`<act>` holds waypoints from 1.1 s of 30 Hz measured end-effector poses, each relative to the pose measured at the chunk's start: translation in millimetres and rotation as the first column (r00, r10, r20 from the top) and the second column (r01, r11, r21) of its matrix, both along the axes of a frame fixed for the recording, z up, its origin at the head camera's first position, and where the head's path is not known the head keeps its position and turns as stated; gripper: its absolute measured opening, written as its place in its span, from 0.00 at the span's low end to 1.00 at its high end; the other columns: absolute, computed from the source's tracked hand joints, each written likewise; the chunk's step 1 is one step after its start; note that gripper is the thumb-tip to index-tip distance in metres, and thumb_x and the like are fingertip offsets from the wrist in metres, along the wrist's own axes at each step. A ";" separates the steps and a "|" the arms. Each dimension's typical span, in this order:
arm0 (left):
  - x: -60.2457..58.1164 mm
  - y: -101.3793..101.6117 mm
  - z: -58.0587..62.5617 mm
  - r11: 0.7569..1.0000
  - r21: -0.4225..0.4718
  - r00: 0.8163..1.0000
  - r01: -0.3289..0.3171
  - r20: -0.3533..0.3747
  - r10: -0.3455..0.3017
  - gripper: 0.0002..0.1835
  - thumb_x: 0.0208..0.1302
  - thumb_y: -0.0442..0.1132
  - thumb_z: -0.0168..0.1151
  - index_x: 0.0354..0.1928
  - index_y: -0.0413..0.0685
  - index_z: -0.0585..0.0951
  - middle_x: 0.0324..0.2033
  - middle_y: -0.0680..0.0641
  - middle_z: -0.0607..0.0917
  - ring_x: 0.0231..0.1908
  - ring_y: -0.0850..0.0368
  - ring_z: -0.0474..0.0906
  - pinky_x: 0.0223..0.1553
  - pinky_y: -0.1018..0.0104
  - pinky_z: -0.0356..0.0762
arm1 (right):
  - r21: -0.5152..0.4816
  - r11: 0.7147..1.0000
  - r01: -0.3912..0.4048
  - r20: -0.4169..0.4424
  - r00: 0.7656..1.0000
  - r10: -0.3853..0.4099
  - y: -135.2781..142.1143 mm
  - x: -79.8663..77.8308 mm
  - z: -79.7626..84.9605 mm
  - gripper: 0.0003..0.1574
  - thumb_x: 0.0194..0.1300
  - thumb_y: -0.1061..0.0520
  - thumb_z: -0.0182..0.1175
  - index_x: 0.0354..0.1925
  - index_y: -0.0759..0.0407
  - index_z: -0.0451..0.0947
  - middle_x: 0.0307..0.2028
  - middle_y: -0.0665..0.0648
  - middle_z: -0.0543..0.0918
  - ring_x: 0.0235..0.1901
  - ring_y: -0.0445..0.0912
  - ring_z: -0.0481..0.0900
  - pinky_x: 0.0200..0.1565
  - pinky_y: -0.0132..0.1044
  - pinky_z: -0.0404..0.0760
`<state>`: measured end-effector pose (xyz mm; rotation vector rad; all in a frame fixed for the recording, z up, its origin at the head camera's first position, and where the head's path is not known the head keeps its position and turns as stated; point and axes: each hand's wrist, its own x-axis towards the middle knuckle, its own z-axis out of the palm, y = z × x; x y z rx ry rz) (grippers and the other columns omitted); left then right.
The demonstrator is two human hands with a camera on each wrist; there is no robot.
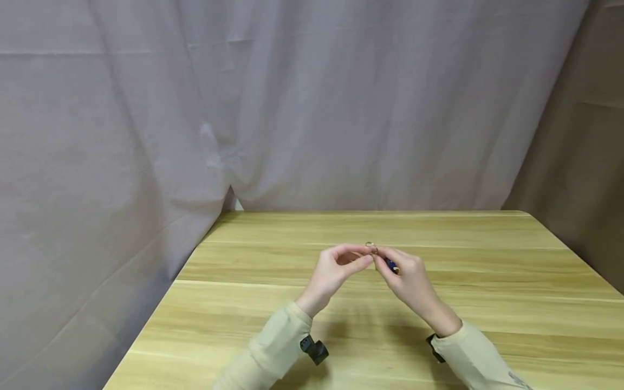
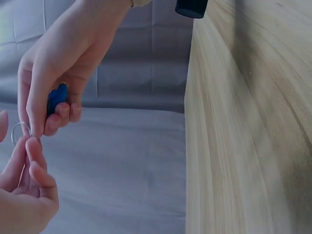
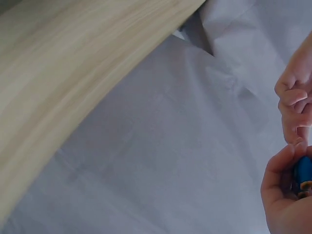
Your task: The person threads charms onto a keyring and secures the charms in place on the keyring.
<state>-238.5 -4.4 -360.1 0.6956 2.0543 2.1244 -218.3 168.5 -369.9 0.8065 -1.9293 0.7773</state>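
Note:
Above the table my two hands meet at the fingertips in the head view. A thin metal key ring stands up between them. My left hand pinches it between thumb and index finger. My right hand pinches at the same ring from the other side. Inside the right hand's curled fingers sits a small dark blue piece with gold-coloured edges. The left wrist view shows the ring as a thin loop at the fingertips and the blue piece in the right palm. Fingers cover part of both.
A light wood-grain table lies below both hands. Grey curtain cloth hangs behind it and along the left, with a darker brown cloth at the right. Each sleeve cuff carries a black wrist camera.

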 end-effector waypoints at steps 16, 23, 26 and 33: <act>1.5 6.6 -5.1 0.944 -0.071 0.891 -0.322 -0.360 0.277 0.07 0.62 0.39 0.66 0.35 0.42 0.86 0.33 0.43 0.88 0.26 0.69 0.73 0.29 0.79 0.69 | 0.224 0.967 0.119 -0.256 0.965 -0.060 -4.8 -5.3 -3.9 0.26 0.78 0.53 0.41 0.43 0.68 0.81 0.27 0.55 0.84 0.26 0.43 0.78 0.28 0.31 0.79; 2.2 3.7 -0.8 0.982 0.016 0.978 -0.186 -0.090 0.187 0.09 0.64 0.37 0.61 0.38 0.35 0.83 0.30 0.33 0.84 0.27 0.67 0.78 0.37 0.75 0.73 | 0.137 0.990 0.035 -0.129 0.991 -0.017 -6.5 -1.7 0.9 0.15 0.71 0.62 0.54 0.50 0.70 0.79 0.39 0.64 0.87 0.35 0.51 0.86 0.36 0.35 0.83; 2.5 1.9 -1.0 0.987 0.018 0.985 -0.162 -0.052 0.162 0.09 0.65 0.35 0.57 0.38 0.34 0.81 0.29 0.36 0.83 0.28 0.66 0.76 0.37 0.74 0.71 | 0.105 0.994 0.000 -0.091 0.996 0.010 -7.2 0.6 3.1 0.21 0.55 0.74 0.64 0.49 0.70 0.80 0.39 0.64 0.87 0.34 0.50 0.86 0.36 0.31 0.83; 2.1 -0.7 -2.0 0.995 0.019 0.994 -0.101 -0.036 0.101 0.11 0.68 0.34 0.50 0.38 0.31 0.78 0.27 0.43 0.80 0.29 0.63 0.74 0.35 0.74 0.69 | 0.059 0.997 -0.055 -0.047 0.997 0.058 -7.8 1.4 4.8 0.27 0.43 0.80 0.67 0.45 0.69 0.81 0.32 0.59 0.87 0.26 0.42 0.82 0.31 0.21 0.78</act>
